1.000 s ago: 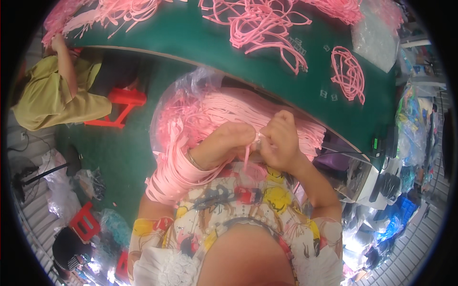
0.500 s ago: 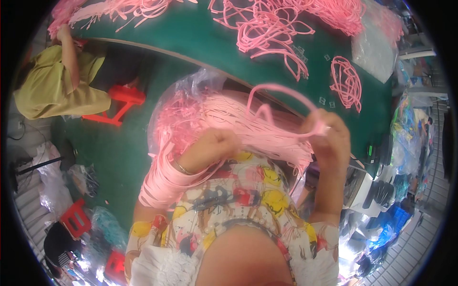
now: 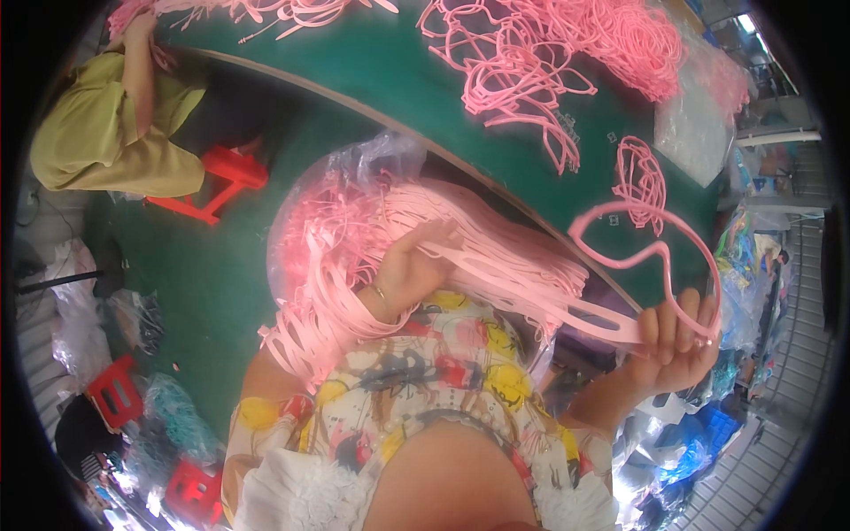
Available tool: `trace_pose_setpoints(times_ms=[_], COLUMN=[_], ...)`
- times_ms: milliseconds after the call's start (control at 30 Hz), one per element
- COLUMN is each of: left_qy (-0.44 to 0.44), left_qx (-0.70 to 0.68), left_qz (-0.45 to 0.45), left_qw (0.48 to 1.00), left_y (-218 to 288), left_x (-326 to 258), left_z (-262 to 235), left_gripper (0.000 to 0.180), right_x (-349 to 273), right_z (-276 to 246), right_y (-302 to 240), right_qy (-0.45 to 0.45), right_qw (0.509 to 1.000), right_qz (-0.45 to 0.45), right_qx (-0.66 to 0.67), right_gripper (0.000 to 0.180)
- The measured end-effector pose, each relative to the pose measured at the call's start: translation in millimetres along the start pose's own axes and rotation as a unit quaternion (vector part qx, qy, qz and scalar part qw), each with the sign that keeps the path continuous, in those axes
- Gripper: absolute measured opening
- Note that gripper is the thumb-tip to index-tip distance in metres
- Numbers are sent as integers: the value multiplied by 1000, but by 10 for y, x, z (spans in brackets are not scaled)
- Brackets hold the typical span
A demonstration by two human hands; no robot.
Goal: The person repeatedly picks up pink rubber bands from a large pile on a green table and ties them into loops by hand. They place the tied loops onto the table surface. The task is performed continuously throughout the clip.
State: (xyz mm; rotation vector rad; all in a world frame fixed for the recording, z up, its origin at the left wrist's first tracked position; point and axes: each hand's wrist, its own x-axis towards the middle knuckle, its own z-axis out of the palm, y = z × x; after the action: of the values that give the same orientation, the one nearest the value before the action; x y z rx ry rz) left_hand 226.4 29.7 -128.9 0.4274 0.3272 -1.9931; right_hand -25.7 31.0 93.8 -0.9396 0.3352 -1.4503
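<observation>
My right hand is closed at the right, gripping a pink strap. From it rises a bent loop of thicker pink cord, and a flat split pink band stretches leftward across my lap. My left hand has its fingers extended beside the near end of that band; whether they touch it is hard to tell. Many flat pink straps hang over my left forearm. A thick bundle of pink straps lies across my lap, partly inside a clear plastic bag.
Beyond my lap is a green table with a curved edge. On it are a tangled pink heap, a small coil and a clear bag. A person in a yellow-green top works at far left near a red stool.
My right hand has moved right and nearer to me, drawing the pink loop and flat band with it. My left hand's fingers have straightened from a closed pose.
</observation>
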Motion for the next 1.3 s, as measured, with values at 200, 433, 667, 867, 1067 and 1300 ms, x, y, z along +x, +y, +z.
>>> trace_pose_setpoints(times_ms=[200,433,667,867,1067,1300], left_qy=[53,-120,-154,-64,-96,-138], left_qx=[-20,183,252,429,511,728], left_qz=[114,81,21,19,92,245], left_qw=[992,972,955,901,850,626], left_y=[129,192,138,-122,-280,-334], left_x=[-48,-95,-180,-305,-278,-239], left_z=[117,390,850,1045,1133,1031], left_gripper=[37,38,36,25,28,26], right_x=[-202,-309,-646,-395,-392,-468], right_z=[-386,-515,-876,-419,-391,-427], right_y=[-296,425,1053,955,1088,1041], right_qy=[104,102,65,-28,-84,12], right_qw=[993,991,941,795,795,868], right_qz=[-50,85,320,42,70,28], right_qx=[-5,23,-94,-604,-597,-496], right_gripper=[12,17,24,56,72,72])
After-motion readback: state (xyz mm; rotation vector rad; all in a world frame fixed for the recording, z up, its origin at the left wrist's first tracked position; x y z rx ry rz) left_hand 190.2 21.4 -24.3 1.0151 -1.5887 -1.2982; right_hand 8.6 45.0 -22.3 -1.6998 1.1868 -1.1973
